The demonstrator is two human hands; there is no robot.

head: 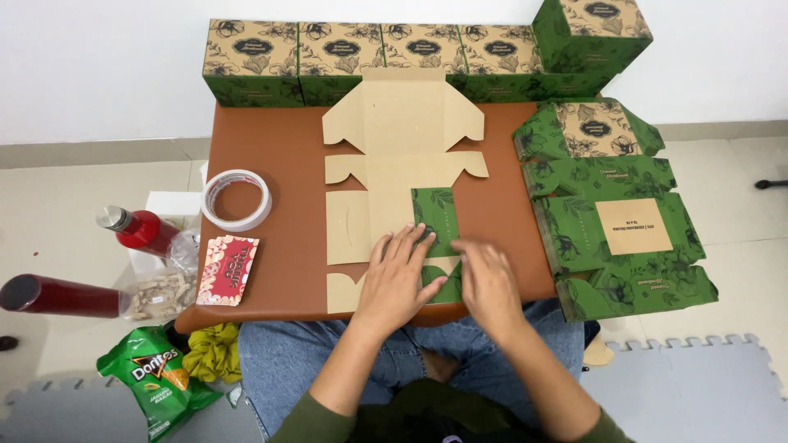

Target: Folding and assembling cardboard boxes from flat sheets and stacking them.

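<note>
In the head view our left hand point(396, 277) and right hand point(486, 279) press flat, nothing clenched, on the near flap of the unfolded box blank point(394, 176) mid-worktop point(271, 148). Beyond the blank stand finished boxes point(369, 61); right of it wait flat blanks point(616, 221). We judge folding barely begun.

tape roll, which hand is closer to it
Left. The left hand presses the flat cardboard just right of the tape roll; the right hand lies farther right.

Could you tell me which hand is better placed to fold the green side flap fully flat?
Probably the right hand: it lies beside the folded green flap of the flat brown cardboard box blank, whereas the left hand presses the panel down.
</note>
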